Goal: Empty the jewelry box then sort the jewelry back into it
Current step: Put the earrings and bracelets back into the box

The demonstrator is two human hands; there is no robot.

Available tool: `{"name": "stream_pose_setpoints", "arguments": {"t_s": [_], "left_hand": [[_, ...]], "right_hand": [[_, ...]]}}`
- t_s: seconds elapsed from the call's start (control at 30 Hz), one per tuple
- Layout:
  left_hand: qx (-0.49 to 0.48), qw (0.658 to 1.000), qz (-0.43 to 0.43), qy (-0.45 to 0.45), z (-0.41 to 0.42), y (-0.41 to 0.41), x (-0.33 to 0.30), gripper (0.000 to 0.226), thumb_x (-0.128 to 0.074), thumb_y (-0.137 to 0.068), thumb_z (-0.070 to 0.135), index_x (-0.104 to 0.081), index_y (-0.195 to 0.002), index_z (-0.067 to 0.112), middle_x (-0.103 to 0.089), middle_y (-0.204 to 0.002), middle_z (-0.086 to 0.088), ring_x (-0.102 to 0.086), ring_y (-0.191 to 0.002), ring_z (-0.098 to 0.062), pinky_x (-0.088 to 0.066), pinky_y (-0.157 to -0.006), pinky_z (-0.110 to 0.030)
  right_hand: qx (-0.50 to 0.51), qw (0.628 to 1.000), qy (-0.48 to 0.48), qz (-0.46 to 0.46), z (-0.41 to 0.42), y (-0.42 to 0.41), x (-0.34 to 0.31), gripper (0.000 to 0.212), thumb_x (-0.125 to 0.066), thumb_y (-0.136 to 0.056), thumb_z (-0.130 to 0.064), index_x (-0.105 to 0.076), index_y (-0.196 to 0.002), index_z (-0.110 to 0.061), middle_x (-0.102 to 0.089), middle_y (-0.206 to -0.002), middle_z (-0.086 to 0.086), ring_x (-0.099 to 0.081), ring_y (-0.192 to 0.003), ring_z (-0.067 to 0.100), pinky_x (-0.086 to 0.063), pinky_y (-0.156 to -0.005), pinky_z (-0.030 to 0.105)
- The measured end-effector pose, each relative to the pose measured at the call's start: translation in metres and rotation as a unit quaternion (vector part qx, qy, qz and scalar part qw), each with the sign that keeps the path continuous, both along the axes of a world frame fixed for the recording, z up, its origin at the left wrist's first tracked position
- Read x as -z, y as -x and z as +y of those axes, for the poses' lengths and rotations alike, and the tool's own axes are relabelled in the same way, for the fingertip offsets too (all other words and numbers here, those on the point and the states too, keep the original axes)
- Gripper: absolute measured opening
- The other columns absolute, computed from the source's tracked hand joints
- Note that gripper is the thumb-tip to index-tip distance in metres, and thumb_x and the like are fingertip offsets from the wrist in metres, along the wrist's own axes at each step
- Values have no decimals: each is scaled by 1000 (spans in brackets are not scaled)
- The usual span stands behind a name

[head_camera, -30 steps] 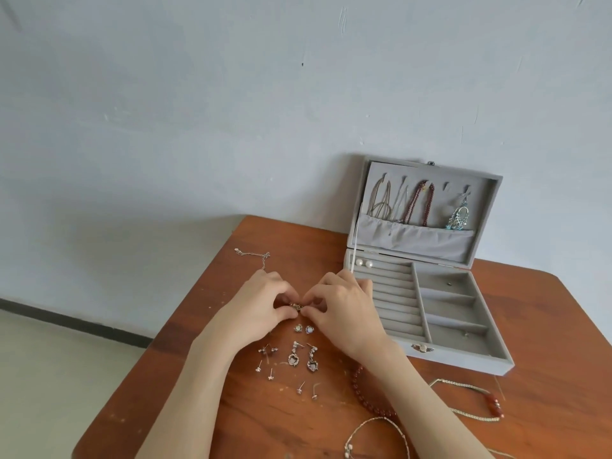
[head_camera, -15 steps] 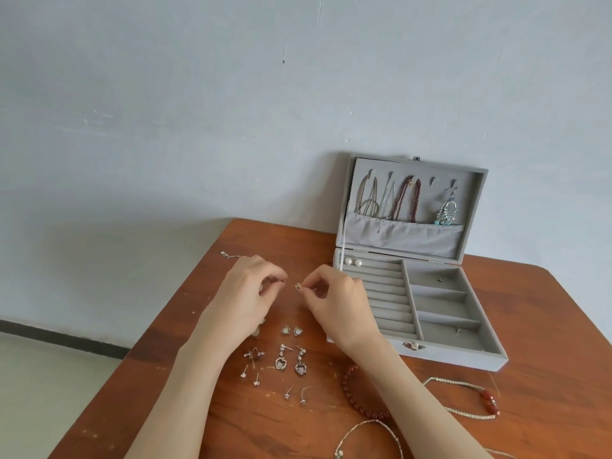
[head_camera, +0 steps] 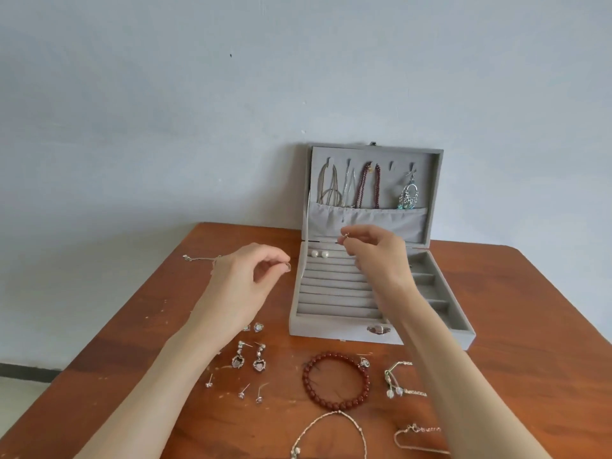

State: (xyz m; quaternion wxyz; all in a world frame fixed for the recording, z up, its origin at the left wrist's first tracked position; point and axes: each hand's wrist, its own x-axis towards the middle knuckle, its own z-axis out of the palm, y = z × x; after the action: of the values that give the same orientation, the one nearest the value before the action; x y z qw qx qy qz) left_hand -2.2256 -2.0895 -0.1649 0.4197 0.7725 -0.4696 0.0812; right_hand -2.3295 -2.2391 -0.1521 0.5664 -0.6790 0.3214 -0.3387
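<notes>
Head view, hands (head_camera: 374, 253) over jewelry box (head_camera: 334, 332) — pinching earring (head_camera: 344, 236)

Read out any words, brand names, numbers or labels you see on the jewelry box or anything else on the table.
None: no readable text shows anywhere.
The grey jewelry box is plain felt; its front metal clasp is too small to show any marking.
The jewelry on the wooden table, including the red bead bracelet, bears no lettering.
</notes>
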Motion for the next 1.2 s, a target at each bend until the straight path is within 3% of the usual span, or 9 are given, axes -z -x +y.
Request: {"name": "stream_pose_setpoints", "arguments": {"t_s": [0.13, 0.33, 0.47, 0.6, 0.67, 0.83, 0.9, 1.03, 1.2], "left_hand": [[55, 997, -34, -39, -42, 11, -13, 13, -61, -87, 12, -71, -94, 15, -56, -79, 14, -51, -71, 4, -34, -71, 1], [44, 990, -29, -133, -103, 12, -5, 21, -51, -92, 9, -65, -108, 14, -63, -106, -3, -57, -100, -16, -44, -84, -23], [31, 982, -18, -185, -117, 4, 1, 23, -50, -91, 4, -63, -107, 14, -68, -106, -3, -60, -99, -14, -46, -78, -22], [41, 982, -41, -180, -119, 2, 3, 22, -51, -91, 2, -67, -103, 12, -66, -106, -4, -59, -101, -14, -38, -74, -13], [44, 981, -57, -178, -120, 0, 4, 23, -51, -90, 1, -68, -102, 11, -63, -106, -5, -57, -102, -16, -31, -73, -9], [49, 981, -65, -176, -120, -4, -3, 28, -49, -90, -2, -68, -106, 11, -66, -106, -4, -56, -105, -15, -27, -75, -6], [53, 977, -59, -196, -120, -4, -4, 29, -48, -90, -2, -68, -106, 12, -66, -107, -4, -57, -105, -15, -32, -73, -10], [58, 973, -44, -218, -121, -3, 1, 28, -49, -89, -2, -68, -103, 13, -69, -101, -4, -60, -100, -16, -42, -76, -19], [42, 984, -18, -175, -119, -1, 0, 15, -56, -89, 7, -67, -98, 13, -67, -95, -1, -57, -89, -10, -38, -70, -16]], "right_hand": [[0, 1000, -25, 1, -27, 14, 3, 9, -65, -79, -5, -65, -82, -13, -68, -83, 8, -55, -71, 13, -45, -66, 22], [9, 994, 75, 73, -53, 11, 4, 13, -68, -80, -14, -64, -92, -16, -58, -68, -1, -47, -56, 5, -37, -55, 15], [0, 987, 120, 111, -60, 8, 8, 7, -68, -80, -16, -68, -86, -19, -58, -67, -3, -47, -56, 2, -36, -47, 4], [1, 988, 101, 114, -63, 5, 13, 10, -70, -75, -9, -69, -84, -15, -67, -76, 9, -58, -61, 14, -51, -72, 25], [-1, 988, 96, 121, -65, 6, 12, 16, -68, -76, -6, -70, -91, -11, -70, -78, 12, -64, -70, 18, -51, -79, 27], [-17, 987, 97, 127, -68, 6, 13, 18, -63, -81, -5, -69, -98, -8, -68, -79, 9, -62, -62, 13, -47, -72, 16], [-18, 984, 117, 136, -69, 5, 13, 20, -62, -83, -6, -68, -101, -7, -69, -80, 9, -64, -72, 15, -47, -74, 17], [-27, 969, 176, 168, -69, 4, 10, 23, -60, -84, -8, -68, -106, -10, -72, -89, 9, -63, -87, 16, -40, -62, 2], [-26, 951, 231, 202, -64, -1, 16, 16, -69, -79, -14, -67, -94, -13, -69, -87, 2, -61, -94, 18, -43, -79, 21]]}}
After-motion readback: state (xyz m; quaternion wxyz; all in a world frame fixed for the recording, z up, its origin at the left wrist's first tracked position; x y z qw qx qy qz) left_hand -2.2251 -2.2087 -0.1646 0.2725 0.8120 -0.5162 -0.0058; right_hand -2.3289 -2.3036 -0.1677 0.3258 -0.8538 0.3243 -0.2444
